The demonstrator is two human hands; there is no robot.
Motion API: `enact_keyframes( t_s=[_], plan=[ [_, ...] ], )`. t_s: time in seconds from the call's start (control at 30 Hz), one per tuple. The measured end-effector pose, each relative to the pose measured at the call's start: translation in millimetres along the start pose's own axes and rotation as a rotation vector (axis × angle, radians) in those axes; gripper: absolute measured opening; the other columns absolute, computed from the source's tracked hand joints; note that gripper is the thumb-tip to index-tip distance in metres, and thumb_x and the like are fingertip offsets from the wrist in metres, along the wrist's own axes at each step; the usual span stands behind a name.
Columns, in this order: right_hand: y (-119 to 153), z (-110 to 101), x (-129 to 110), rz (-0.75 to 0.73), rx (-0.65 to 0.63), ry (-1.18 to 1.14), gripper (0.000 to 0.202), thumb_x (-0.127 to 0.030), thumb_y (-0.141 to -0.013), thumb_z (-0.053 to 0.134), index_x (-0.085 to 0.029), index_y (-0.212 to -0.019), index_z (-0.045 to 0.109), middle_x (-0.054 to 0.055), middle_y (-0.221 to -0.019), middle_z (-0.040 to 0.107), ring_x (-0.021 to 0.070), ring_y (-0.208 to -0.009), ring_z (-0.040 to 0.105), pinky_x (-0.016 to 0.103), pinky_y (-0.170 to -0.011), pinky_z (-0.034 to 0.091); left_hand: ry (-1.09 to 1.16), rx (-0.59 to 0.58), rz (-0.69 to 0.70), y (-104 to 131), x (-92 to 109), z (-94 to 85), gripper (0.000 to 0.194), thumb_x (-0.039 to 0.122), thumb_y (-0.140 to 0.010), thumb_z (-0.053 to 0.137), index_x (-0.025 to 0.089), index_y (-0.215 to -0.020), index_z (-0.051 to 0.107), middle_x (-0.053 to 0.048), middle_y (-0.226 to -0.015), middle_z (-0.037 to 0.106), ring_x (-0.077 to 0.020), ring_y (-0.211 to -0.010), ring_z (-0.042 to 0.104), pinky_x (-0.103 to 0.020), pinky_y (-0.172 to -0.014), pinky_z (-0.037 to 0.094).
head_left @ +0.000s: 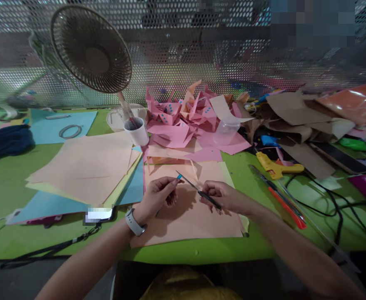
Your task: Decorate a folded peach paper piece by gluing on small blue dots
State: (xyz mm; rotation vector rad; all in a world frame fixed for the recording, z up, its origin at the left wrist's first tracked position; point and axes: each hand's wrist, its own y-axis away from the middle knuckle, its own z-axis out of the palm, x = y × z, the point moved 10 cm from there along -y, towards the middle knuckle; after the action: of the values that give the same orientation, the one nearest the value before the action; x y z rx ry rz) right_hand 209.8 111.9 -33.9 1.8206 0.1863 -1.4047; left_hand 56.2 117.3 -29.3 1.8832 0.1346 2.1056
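Note:
My left hand (162, 193), with a watch on its wrist, pinches a small blue piece of paper (179, 176) between thumb and finger. In my right hand (219, 196) are black-handled scissors (209, 199), their blades pointing up and left toward the blue piece. The blade tips lie close by the piece; whether they touch it I cannot tell. Both hands are above a stack of peach paper sheets (189, 225) on the green table. Just behind them stands a folded peach paper strip (170, 161).
Left are more peach sheets (86, 162) and a phone (98, 214). A white cup (136, 131), fan (92, 54) and pink paper pieces (170, 135) stand behind. A yellow glue gun (277, 166), orange cutter (287, 207), black cables (336, 221) and brown paper (298, 108) lie right.

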Motion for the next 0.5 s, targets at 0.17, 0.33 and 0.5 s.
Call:
enact_keyframes(
  t_s=[0.17,0.33,0.5],
  plan=[
    [0.3,-0.6,-2.2,-0.008,0.006,0.003,0.045,-0.052,-0.066,0.076,-0.019,-0.079,0.049,-0.005,-0.059,0.054,0.0066,-0.047,0.048,0.017,-0.037,0.036,0.0,-0.013,0.011,0.1,-0.8,-0.2,0.039,0.049,-0.081,0.065,0.011,-0.092,0.067,0.002,-0.056,0.056,-0.007,-0.044,0.048,-0.019,-0.042,0.04],
    [0.5,-0.6,-1.3,-0.016,0.0,0.003,0.043,-0.051,-0.068,0.075,-0.019,-0.08,0.049,-0.006,-0.059,0.053,0.0049,-0.043,0.044,0.017,-0.037,0.034,-0.009,-0.022,0.014,-0.2,-0.9,-0.4,0.038,0.048,-0.082,0.064,0.012,-0.092,0.067,0.002,-0.056,0.056,-0.0068,-0.043,0.048,-0.018,-0.042,0.04],
    [-0.8,-0.9,-1.0,-0.028,-0.001,0.0,0.043,-0.051,-0.068,0.076,-0.019,-0.079,0.049,-0.006,-0.06,0.053,0.0058,-0.046,0.046,0.016,-0.037,0.035,-0.019,-0.025,0.017,0.1,1.2,0.8,0.038,0.048,-0.082,0.064,0.012,-0.09,0.067,0.002,-0.056,0.055,-0.0068,-0.044,0.048,-0.019,-0.043,0.041]
  ],
)
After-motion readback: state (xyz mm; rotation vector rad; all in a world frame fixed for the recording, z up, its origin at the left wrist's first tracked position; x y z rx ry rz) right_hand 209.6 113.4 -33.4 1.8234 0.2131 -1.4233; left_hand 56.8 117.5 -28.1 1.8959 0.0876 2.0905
